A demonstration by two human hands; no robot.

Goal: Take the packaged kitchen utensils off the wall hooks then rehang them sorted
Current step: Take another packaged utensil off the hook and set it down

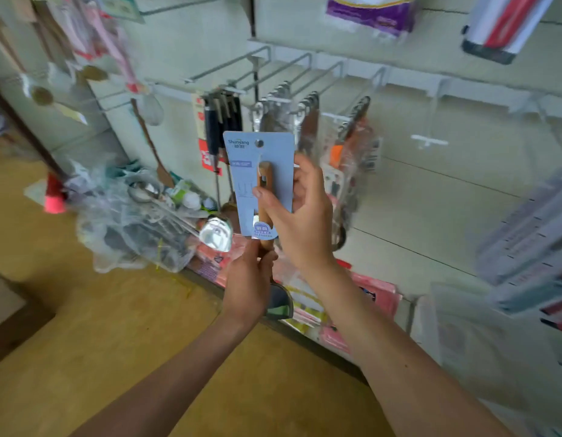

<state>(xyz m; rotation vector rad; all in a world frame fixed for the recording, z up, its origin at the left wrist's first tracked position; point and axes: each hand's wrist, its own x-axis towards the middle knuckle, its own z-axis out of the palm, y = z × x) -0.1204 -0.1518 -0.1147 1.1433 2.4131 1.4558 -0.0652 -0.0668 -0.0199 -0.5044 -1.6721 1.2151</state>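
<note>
Pinches the backing card (241,171) by its right edge with the right hand (300,216), with the thumb (267,197) laid across the front beside the wooden handle (264,175). Wraps the left hand (249,279) round the same handle just below the card, with fingers curled tight. Holds the packaged utensil upright in front of the hung rows, on no hook.

Looks like a rehang. Line the punched hole (259,143) up with a free wire hook (229,65), keep the card square, slide straight back, and let go only once seated.

Expect thin, bendy, matte blue-grey cardboard and smooth rounded wood. Support from beneath the hard, shiny metal head (281,302), likely the heavy end, which hangs below the left hand.

Beyond, shows steel utensils (308,121) crowded on hooks against a pale slatted wall (430,184).
</note>
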